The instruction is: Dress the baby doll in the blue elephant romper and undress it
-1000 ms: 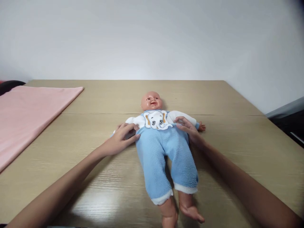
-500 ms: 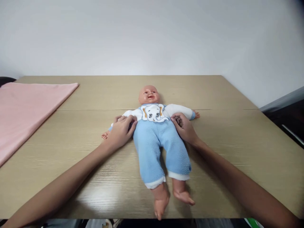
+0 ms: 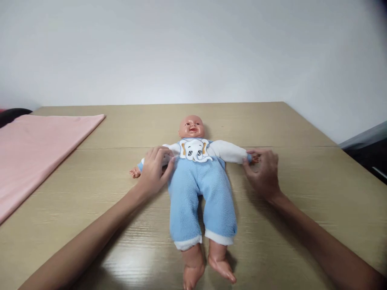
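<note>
A baby doll (image 3: 199,189) in a light blue fleece romper with white sleeves and an elephant bib lies face up on the wooden table (image 3: 302,193), head away from me. My left hand (image 3: 155,169) rests on the doll's white sleeve at its shoulder, fingers curled over the cloth. My right hand (image 3: 263,173) is out at the end of the doll's other arm, thumb and fingers pinching the sleeve cuff by its small hand.
A pink cloth (image 3: 36,145) lies spread flat on the left part of the table. A white wall rises behind the far edge. A dark piece of furniture (image 3: 369,149) stands beyond the right edge.
My right hand has moved from the doll's side outward along its arm to the sleeve cuff. My left hand stayed at the other shoulder. The view shifted slightly.
</note>
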Tool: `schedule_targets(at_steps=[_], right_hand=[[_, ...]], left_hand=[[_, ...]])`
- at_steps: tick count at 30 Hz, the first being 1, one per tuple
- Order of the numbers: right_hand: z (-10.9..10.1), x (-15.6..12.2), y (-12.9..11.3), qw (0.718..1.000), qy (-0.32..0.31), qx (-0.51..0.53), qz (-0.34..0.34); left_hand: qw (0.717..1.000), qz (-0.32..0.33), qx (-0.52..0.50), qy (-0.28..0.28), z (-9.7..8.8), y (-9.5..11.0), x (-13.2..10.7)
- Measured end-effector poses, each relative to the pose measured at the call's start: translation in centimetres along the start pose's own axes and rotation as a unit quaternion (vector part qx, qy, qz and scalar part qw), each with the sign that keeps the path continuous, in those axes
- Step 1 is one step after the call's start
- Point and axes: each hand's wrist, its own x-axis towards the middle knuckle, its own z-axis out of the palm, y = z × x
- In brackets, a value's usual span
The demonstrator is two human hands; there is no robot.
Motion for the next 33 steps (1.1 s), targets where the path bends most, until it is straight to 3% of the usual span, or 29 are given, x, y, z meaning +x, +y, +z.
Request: schedule_targets(at_steps=[2,4,8,13,17,21,25,29,33], right_hand=[[-0.7,0.0,1.9,1.000,-0.017,-0.007,-0.018],[-1.0,0.0,3.5,0.996,-0.077,0.024,-0.027],[-0.8,-0.2,5.1,0.980,-0.167,0.103,0.018],[-1.1,-0.4,4.3,0.983,-0.110,0.126,0.076],[-1.8,-0.3,2.5,0.977,-0.050,0.182,0.104],[-1.3,-0.6,1.4,0.950,-0.003,0.281,0.139],[-0.5,-1.0,2.0,0.915,0.051,0.360,0.174],[-0.1,-1.2,2.8,0.894,0.022,0.388,0.222],[0.1,-1.2,2.6,0.897,-0.017,0.377,0.229]], left_hand=[[0.999,0.033,-0.032,-0.015,0.2,2.1,1.4],[0.995,0.067,-0.045,-0.058,1.0,4.7,3.3],[0.978,0.141,-0.019,-0.151,4.2,9.1,7.2],[0.936,0.243,0.103,-0.231,9.4,11.6,10.8],[0.923,0.251,0.148,-0.250,11.5,12.1,13.2],[0.927,0.248,0.132,-0.249,11.7,12.0,14.5],[0.945,0.241,0.105,-0.196,10.7,11.3,15.2],[0.961,0.225,0.083,-0.137,8.9,10.4,16.2],[0.979,0.195,0.033,-0.055,7.3,9.4,17.0]])
